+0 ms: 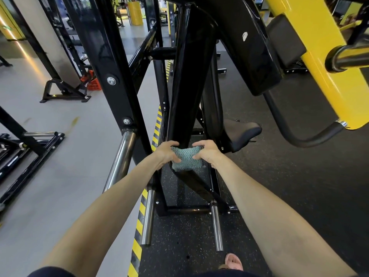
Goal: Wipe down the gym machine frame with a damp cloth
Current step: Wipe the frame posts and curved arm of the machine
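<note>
We grip the teal cloth (pixel 186 159) with both hands, left hand (pixel 166 152) and right hand (pixel 206 153), against the black frame beam (pixel 189 86) (probably for firmer wiping pressure).

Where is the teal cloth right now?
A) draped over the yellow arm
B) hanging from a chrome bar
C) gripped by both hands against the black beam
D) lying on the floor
C: the left hand and right hand both grip the cloth against the black beam.
</note>
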`<state>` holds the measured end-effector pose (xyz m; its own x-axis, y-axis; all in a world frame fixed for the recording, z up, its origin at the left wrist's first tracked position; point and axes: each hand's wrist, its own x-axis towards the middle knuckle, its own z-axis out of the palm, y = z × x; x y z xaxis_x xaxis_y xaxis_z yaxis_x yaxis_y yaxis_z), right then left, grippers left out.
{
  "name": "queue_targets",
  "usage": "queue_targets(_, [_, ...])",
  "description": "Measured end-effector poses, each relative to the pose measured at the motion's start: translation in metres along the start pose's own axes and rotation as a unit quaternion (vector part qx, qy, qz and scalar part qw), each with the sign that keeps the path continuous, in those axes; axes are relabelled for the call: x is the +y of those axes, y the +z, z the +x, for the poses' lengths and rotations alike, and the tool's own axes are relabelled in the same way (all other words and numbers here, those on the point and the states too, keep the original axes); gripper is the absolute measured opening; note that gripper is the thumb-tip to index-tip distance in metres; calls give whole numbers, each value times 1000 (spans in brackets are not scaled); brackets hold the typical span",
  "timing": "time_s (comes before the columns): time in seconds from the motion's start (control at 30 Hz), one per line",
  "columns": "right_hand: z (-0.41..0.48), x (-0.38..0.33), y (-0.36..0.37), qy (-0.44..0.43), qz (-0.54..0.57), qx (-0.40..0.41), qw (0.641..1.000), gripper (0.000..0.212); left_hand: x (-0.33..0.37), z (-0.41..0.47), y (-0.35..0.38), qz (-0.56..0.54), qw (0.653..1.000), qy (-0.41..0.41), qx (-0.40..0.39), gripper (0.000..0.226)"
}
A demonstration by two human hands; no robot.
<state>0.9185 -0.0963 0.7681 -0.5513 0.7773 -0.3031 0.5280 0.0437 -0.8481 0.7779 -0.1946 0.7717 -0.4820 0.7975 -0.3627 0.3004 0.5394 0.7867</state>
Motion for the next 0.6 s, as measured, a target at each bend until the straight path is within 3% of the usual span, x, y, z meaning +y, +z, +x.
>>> queue_targets(0.1, [-3,-3,-1,-18,-78,28,996,56,5,-3,3,136,988,67,42,51])
queue_targets(0.27, [-5,-3,-12,-58,-108,79,989,30,8,-1,-6,181,973,118,82,32])
queue_targets(0.4, [-2,0,-22,-18,96,13,995,17,17,-8,-20,5,995,99,24,9])
queue_targets(0.5, [0,3,-23,11,218,-40,975,24,17,-14,-27,-144,987,53,-47,23])
queue_targets(0.6, [-2,1,-19,11,236,-50,970,28,12,-13,-24,-240,967,24,-84,29])
